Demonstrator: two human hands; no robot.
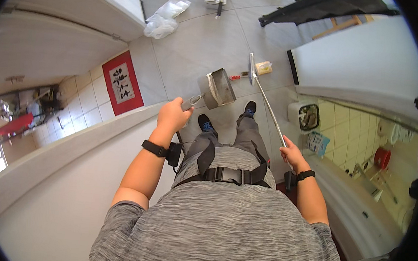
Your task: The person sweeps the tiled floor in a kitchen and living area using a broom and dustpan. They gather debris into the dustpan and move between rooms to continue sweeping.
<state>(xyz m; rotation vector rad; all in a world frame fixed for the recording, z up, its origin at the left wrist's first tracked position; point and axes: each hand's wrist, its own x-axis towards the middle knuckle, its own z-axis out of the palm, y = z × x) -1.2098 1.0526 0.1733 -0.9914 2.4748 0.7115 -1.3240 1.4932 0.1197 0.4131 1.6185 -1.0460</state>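
Observation:
My left hand (175, 115) grips the grey handle of a long-handled dustpan (227, 87), whose pan rests near my shoes with a toothed comb strip along its back. In my right hand (293, 153) is the metal pole (270, 111) of a floor broom or squeegee. Its narrow head (252, 69) meets the tiles to the right of the pan's mouth. Between head and pan lie a red wrapper (235, 77) and a small dark piece (244, 74). A yellow packet (264, 68) sits just beyond the head, on its right side.
White plastic bags (162, 24) lie on the floor ahead at left. A red-bordered calligraphy sheet (123, 84) is on the left wall. At right stand a lined waste bin (309, 117) and a blue-and-white package (318, 143), beside a tiled room with a red bucket (382, 158).

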